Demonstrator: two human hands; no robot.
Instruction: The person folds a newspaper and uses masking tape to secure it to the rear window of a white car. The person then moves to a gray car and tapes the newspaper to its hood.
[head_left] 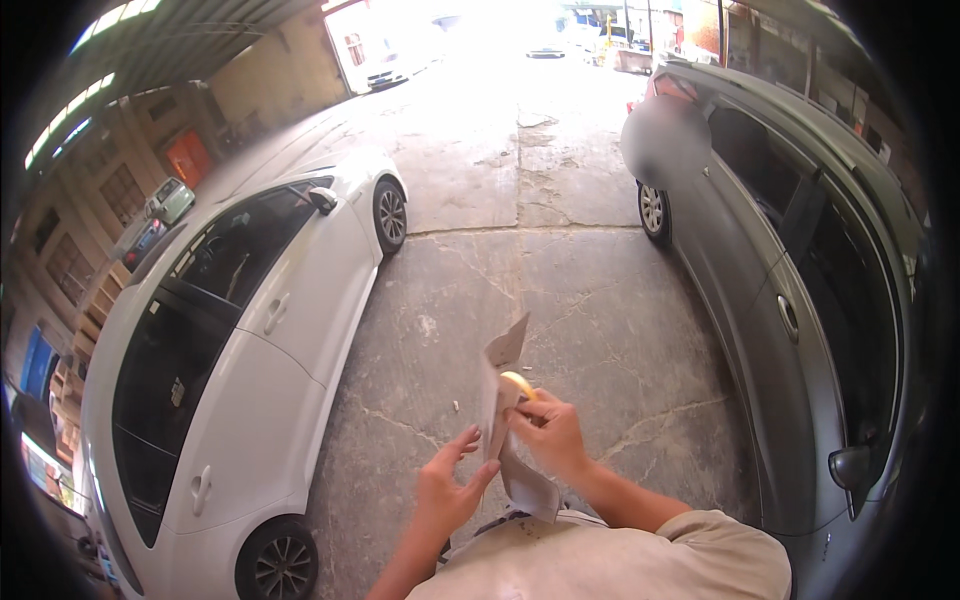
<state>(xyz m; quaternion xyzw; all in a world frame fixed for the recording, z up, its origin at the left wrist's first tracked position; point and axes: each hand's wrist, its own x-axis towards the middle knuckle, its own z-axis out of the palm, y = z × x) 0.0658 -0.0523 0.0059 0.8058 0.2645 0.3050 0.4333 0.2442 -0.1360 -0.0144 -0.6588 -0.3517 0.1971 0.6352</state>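
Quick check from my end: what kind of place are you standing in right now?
Probably a car workshop or garage yard: a white car and a grey car parked on a cracked concrete floor, under a metal roof open to a sunlit street.

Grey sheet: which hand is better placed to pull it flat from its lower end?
Probably the left hand. It is open, its fingers against the lower part of the grey sheet. The right hand is already busy, pinching the sheet's middle together with a small yellow piece.
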